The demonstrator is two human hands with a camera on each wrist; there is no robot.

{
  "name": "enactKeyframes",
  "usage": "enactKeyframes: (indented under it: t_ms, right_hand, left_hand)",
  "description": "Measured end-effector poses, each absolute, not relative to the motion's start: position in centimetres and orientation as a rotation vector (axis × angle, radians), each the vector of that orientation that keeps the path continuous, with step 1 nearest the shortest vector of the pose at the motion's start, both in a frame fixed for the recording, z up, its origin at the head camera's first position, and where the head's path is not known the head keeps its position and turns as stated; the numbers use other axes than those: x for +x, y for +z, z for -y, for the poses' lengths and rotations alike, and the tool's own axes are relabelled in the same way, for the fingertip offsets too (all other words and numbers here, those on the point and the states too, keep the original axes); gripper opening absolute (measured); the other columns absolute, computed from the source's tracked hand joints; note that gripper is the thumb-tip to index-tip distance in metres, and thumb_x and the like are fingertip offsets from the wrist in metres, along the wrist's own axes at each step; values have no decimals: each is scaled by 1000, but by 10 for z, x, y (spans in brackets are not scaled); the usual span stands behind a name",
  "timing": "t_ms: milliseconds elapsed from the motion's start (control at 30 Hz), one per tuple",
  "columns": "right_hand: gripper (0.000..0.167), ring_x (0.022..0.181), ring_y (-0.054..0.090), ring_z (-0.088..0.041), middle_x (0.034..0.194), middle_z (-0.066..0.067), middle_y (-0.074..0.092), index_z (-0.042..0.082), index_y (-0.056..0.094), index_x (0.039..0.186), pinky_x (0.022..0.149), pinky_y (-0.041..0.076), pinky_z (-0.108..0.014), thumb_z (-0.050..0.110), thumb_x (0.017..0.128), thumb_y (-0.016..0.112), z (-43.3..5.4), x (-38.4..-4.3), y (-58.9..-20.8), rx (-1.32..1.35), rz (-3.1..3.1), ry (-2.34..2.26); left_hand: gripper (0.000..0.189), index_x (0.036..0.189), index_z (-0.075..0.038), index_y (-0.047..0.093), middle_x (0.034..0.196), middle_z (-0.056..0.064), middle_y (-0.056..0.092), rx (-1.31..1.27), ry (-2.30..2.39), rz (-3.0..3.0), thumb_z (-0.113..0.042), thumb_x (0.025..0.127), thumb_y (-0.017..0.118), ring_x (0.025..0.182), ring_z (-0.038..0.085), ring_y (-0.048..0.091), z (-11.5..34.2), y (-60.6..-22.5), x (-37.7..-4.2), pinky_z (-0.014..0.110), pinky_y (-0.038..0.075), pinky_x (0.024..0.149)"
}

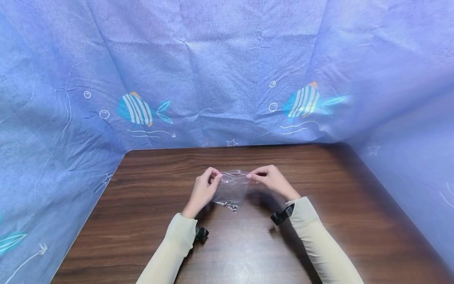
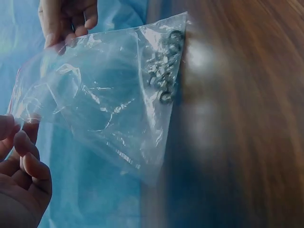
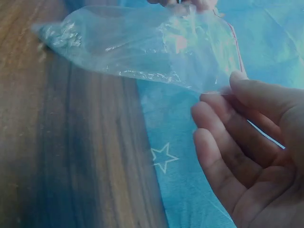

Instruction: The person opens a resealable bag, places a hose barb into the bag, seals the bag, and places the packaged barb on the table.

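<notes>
A clear zip-lock bag (image 1: 232,188) hangs between the two hands, its zip edge up. Small shiny metal pieces (image 2: 166,66), some of them ring-shaped, lie gathered in its bottom corner. My left hand (image 1: 203,189) pinches the bag's top left corner between thumb and finger. At the top right corner my right hand (image 1: 274,180) pinches the zip edge, its other fingers loosely bent in the right wrist view. A red line runs along the mouth of the bag in both wrist views. The bag's lower end overlaps the table in the head view.
The brown wood-grain table (image 1: 142,189) lies under both arms. A blue cloth (image 1: 220,79) printed with fish hangs behind it and along both sides. Black wrist cameras sit at the left cuff (image 1: 201,235) and right cuff (image 1: 282,215).
</notes>
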State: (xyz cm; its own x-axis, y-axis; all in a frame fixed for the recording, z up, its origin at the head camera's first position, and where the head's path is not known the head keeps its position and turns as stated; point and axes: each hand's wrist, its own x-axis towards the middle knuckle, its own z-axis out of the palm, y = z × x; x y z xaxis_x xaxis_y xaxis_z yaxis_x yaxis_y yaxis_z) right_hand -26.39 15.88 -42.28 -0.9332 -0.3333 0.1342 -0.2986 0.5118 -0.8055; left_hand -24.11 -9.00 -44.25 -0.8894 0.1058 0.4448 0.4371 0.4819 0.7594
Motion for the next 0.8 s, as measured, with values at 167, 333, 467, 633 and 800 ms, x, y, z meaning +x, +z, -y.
enactKeyframes:
  t_ms: [167, 333, 467, 633, 800]
  right_hand:
    - [24, 80, 70, -30, 84, -12, 73, 2, 74, 99, 76, 55, -49, 23, 90, 68, -164, -266, -417, -551, -2586, -1577]
    - [23, 74, 65, -19, 86, -14, 71, 3, 72, 100, 70, 56, -38, 24, 89, 69, -165, -267, -412, -570, -2622, -1562]
    - [19, 69, 56, -11, 87, -14, 71, 6, 73, 96, 62, 47, -24, 24, 90, 68, -163, -267, -413, -586, -2700, -1487]
    - [18, 66, 52, -10, 85, -15, 69, 6, 72, 95, 60, 42, -21, 23, 91, 67, -158, -265, -416, -602, -2743, -1475]
    - [16, 65, 51, -10, 80, -9, 68, 7, 72, 93, 59, 42, -21, 22, 91, 66, -154, -266, -419, -596, -2794, -1457]
  left_hand:
    - [10, 92, -6, 61, 69, 3, 67, -520, -1455, 2347, -15, 96, 59, 58, 5, 55, 84, -435, -237, 19, 42, 54]
    - [9, 94, -5, 62, 69, 4, 66, -542, -1494, 2326, -14, 95, 59, 59, 6, 57, 82, -433, -238, 20, 43, 54]
    - [8, 91, -4, 65, 69, 4, 61, -479, -1459, 2335, -12, 93, 62, 58, 5, 49, 83, -435, -241, 19, 39, 54]
    - [7, 88, -4, 67, 71, 5, 58, -424, -1438, 2328, -9, 91, 64, 61, 7, 47, 83, -437, -244, 18, 38, 57]
    - [7, 87, -3, 66, 71, 6, 57, -396, -1437, 2324, -8, 91, 63, 62, 9, 47, 81, -437, -245, 18, 38, 57]
